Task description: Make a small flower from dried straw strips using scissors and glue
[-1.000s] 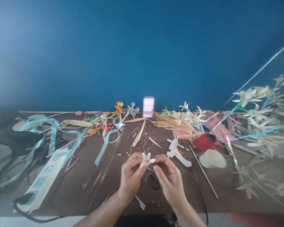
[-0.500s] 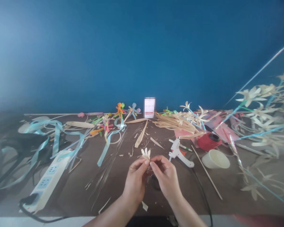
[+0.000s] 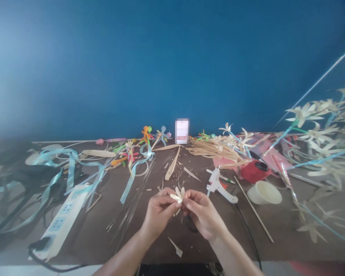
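Between my two hands, over the front middle of the brown table [image 3: 89,230], is a small cream flower [image 3: 177,195] made of thin dried strips, its petals spreading upward. My left hand [image 3: 160,209] pinches it from the left, thumb and fingers pressed together. From the right, my right hand [image 3: 200,211] grips the same flower near its base with thumb and fingertips. The flower's lower part is mostly hidden by my fingers. On the table below my hands lies a pale strip scrap [image 3: 176,247].
Right of my hands lie a white glue gun [image 3: 220,188], a thin stick [image 3: 254,211] and a paper cup [image 3: 264,193]. Finished flowers [image 3: 303,115] rise at the far right. Dried strips [image 3: 215,150] are heaped behind. A power strip [image 3: 60,226] and blue ribbon [image 3: 129,184] occupy the left.
The flower has tipped and opened toward me, with its petals spread wider. My left hand has shifted slightly left and turned; my right fingers have moved up beside the petals.
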The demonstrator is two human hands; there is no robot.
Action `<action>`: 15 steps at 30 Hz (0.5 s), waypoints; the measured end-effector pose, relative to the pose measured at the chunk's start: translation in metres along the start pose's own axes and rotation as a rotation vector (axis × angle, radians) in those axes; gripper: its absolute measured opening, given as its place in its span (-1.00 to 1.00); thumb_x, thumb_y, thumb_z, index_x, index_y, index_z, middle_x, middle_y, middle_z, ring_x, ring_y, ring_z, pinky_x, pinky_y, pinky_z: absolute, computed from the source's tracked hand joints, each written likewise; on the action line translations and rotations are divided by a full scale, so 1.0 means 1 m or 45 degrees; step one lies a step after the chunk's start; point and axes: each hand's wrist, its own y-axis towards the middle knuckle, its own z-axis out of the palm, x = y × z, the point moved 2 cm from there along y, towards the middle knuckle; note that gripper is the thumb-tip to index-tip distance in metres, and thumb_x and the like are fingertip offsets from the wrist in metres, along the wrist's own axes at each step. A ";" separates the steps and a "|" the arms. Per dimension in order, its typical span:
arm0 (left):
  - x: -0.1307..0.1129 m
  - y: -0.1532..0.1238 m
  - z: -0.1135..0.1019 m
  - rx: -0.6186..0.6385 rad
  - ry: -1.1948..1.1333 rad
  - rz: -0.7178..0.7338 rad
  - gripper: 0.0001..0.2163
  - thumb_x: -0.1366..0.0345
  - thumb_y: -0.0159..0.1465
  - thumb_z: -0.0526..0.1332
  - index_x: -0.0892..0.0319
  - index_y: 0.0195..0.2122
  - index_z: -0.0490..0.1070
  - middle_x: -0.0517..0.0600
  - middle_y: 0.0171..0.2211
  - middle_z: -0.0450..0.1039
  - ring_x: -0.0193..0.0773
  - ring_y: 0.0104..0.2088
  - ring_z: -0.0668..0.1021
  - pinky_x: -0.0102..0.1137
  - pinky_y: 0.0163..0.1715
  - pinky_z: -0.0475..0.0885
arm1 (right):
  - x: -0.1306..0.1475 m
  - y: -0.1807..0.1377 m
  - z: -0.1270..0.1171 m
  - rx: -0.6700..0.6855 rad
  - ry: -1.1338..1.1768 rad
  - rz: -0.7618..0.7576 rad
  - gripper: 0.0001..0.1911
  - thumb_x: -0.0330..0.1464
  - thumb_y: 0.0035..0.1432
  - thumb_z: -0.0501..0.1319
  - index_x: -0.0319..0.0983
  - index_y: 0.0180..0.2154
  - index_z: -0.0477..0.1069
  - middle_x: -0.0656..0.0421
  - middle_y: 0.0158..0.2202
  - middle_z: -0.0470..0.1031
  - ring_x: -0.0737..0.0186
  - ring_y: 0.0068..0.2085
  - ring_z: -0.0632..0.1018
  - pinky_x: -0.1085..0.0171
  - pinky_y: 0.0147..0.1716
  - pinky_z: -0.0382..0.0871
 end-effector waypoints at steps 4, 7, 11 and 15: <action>-0.004 0.005 -0.010 0.070 0.065 0.106 -0.95 0.38 0.00 0.30 0.19 -0.58 0.50 -0.02 -0.53 0.36 -0.33 -0.49 0.41 -0.44 -0.46 0.30 | 0.000 0.000 0.003 0.109 0.054 0.110 -0.83 -0.37 -0.09 0.30 -0.28 -0.55 0.33 0.26 -0.62 0.35 0.45 -0.61 0.30 0.44 -0.60 0.18; -0.004 0.005 -0.013 0.077 0.024 0.157 -0.95 0.38 -0.03 0.32 0.19 -0.59 0.49 -0.02 -0.56 0.37 -0.32 -0.49 0.41 -0.43 -0.46 0.30 | -0.001 0.003 0.005 0.180 0.098 0.178 -0.82 -0.37 -0.09 0.31 -0.29 -0.55 0.32 0.26 -0.62 0.36 0.47 -0.62 0.32 0.46 -0.61 0.17; 0.000 0.004 -0.018 0.025 0.015 0.176 -0.95 0.37 -0.06 0.33 0.19 -0.60 0.48 -0.03 -0.57 0.37 -0.32 -0.50 0.40 -0.42 -0.45 0.30 | -0.005 0.009 0.007 0.198 0.107 0.214 -0.82 -0.39 -0.10 0.31 -0.29 -0.54 0.32 0.26 -0.63 0.37 0.48 -0.63 0.33 0.47 -0.62 0.17; 0.008 0.002 -0.024 -0.176 0.052 0.098 -0.90 0.33 -0.03 0.31 0.20 -0.63 0.46 -0.04 -0.57 0.34 -0.32 -0.49 0.39 -0.43 -0.44 0.30 | -0.011 0.017 0.015 0.184 0.080 0.212 -0.81 -0.37 -0.11 0.32 -0.29 -0.54 0.32 0.27 -0.63 0.38 0.48 -0.64 0.34 0.47 -0.63 0.17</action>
